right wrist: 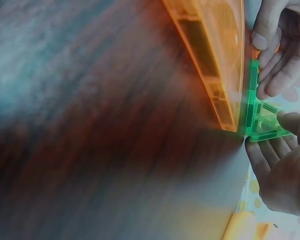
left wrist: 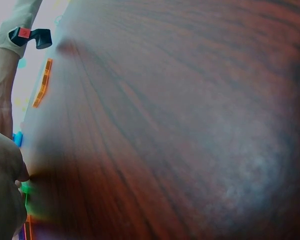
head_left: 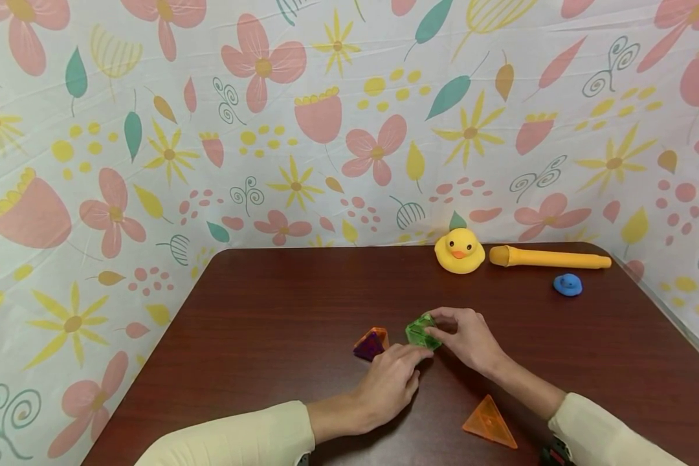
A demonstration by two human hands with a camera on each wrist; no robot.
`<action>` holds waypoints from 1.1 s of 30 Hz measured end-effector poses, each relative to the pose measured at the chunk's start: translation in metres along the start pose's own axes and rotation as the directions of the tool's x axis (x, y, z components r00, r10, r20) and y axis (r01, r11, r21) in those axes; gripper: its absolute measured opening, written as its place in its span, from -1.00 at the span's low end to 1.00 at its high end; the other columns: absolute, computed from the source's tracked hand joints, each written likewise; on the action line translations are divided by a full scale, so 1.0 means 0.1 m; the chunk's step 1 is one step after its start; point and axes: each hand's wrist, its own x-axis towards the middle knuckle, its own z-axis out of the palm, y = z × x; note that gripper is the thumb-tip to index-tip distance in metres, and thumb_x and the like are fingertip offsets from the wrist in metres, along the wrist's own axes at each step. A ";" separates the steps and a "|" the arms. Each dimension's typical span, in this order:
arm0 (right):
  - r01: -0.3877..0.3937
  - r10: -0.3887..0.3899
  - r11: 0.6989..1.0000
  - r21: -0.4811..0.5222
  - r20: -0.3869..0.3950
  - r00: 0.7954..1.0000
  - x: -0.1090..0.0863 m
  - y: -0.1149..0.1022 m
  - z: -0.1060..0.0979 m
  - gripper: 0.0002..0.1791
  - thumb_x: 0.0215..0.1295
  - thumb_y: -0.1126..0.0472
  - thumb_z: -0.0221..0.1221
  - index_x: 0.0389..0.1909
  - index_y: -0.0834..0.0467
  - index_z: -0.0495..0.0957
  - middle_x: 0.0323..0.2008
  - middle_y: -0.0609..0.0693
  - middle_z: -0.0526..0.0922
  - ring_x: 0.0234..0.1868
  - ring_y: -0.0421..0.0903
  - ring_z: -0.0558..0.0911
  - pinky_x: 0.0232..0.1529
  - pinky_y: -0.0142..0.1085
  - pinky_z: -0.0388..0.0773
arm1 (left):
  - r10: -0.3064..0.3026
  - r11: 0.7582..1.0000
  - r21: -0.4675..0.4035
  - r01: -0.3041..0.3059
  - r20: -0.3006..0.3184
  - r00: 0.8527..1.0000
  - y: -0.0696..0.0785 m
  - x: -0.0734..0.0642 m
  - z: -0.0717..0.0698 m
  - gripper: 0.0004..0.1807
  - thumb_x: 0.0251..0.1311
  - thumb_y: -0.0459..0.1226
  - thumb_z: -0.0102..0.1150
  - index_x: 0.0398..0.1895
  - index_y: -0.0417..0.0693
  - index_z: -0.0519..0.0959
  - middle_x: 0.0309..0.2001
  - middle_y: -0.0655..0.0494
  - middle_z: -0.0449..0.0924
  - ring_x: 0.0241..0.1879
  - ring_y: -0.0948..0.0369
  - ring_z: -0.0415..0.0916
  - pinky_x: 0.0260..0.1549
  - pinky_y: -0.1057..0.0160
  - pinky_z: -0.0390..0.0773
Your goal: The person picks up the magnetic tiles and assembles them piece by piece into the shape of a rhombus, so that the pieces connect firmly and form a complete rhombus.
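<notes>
My right hand (head_left: 468, 340) pinches a clear green magnetic tile piece (head_left: 422, 332), thumb on the near side and fingers behind. In the right wrist view, upright green triangle tiles (right wrist: 270, 123) stand joined to a low flat-lying one. My left hand (head_left: 389, 383) reaches in from the left, its extended index fingertip touching the near edge of the green piece, its thumb apart. Just beyond the left hand sits an orange and purple magnetic tile piece (head_left: 371, 343), partly hidden. A flat orange triangle tile (head_left: 490, 424) lies nearer, below the right forearm.
At the back right of the dark wooden table (head_left: 279, 291) are a yellow rubber duck (head_left: 459, 251), a long yellow-orange stick (head_left: 550, 258) and a small blue duck (head_left: 567, 285). A flower-patterned sheet (head_left: 326, 162) hangs behind.
</notes>
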 end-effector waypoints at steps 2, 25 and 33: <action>-0.003 0.003 1.000 0.006 0.001 1.000 -0.01 0.01 -0.01 -0.72 0.37 0.32 0.42 0.06 0.27 0.74 -0.06 0.13 0.81 -0.03 0.12 0.80 -0.17 -0.16 0.77 | -0.001 1.000 0.003 0.001 0.000 1.000 0.00 0.00 0.00 -0.57 0.27 -0.46 0.41 0.20 -0.07 0.68 0.19 0.14 0.70 0.08 0.29 0.64 0.03 0.43 0.62; 0.102 -0.117 0.988 0.120 0.129 0.985 -0.24 0.01 -0.38 -0.22 0.38 0.14 0.45 0.56 0.10 0.37 0.46 0.09 0.50 0.39 0.20 0.53 0.26 0.13 0.54 | 0.009 1.000 0.015 -0.009 0.006 1.000 0.00 0.00 -0.02 -0.57 0.29 -0.46 0.40 0.21 -0.07 0.67 0.20 0.15 0.70 0.11 0.28 0.64 0.06 0.41 0.61; 0.082 -0.111 0.987 0.137 0.220 0.969 -0.43 0.07 -0.48 -0.02 0.30 0.09 0.51 0.66 -0.08 0.22 0.58 0.06 0.33 0.54 -0.12 0.34 0.35 -0.45 0.36 | 0.020 1.000 0.017 -0.020 -0.013 1.000 0.00 0.00 -0.02 -0.57 0.26 -0.47 0.41 0.19 -0.07 0.68 0.18 0.17 0.71 0.09 0.29 0.64 0.06 0.40 0.61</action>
